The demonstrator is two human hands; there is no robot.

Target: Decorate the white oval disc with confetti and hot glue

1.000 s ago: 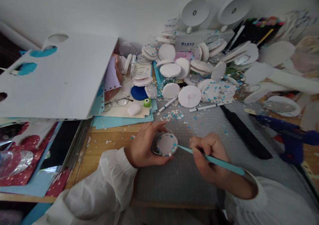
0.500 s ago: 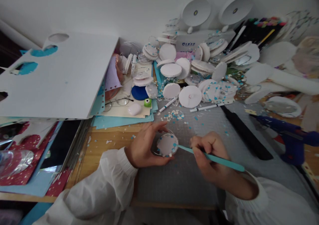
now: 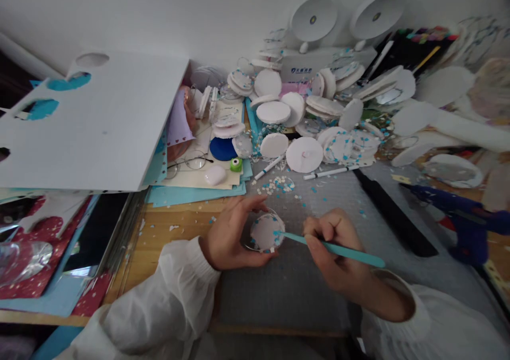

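My left hand [image 3: 235,237] curves its thumb and fingers around the edge of a small white disc [image 3: 266,233] with a wire ring and tiny blue and white pieces along its rim. In my right hand [image 3: 334,251] is a slim turquoise tool, which looks like tweezers [image 3: 353,253], held like a pen. Its pointed tip meets the blue pieces at the disc's right edge. Whether the tip grips a piece is too small to tell. Beyond the disc, loose blue and white confetti bits [image 3: 279,184] lie scattered on the grey cutting mat [image 3: 279,301].
White discs [image 3: 305,155] with decorated wire rings crowd the back. To the right lie a black bar-shaped object [image 3: 392,211] and a blue glue gun [image 3: 464,216]. A white board with cut-outs [image 3: 119,120] leans at left, near glasses [image 3: 195,161] and a green punch [image 3: 236,164].
The back end of the turquoise tweezers has shifted slightly left, and the tip sits a little further onto the disc. My left hand keeps its hold with hardly any movement.
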